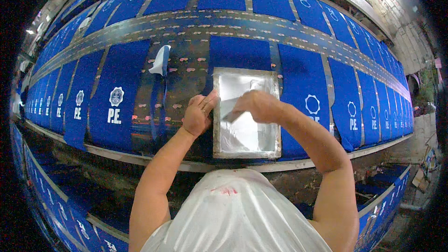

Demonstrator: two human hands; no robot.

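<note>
A screen printing frame (217, 133) with white ink across its mesh lies over a blue fabric panel (239, 49) right in front of me. My left hand (199, 113) is closed at the frame's left rail, its fingers pressed against the edge. Over the mesh, my right hand (256, 106) grips a squeegee, whose greyish blade (229, 115) shows at its left side. Part of the squeegee is hidden under the fingers. To the left of the frame, a white and blue cloth scrap (161, 60) rests on the dark table.
Blue panels with white prints run along both sides of the long table; one printed panel (116, 88) lies at the left, another (308, 84) at the right. The table's near edge (186, 164) passes before my body. More printed panels lie on tables behind me.
</note>
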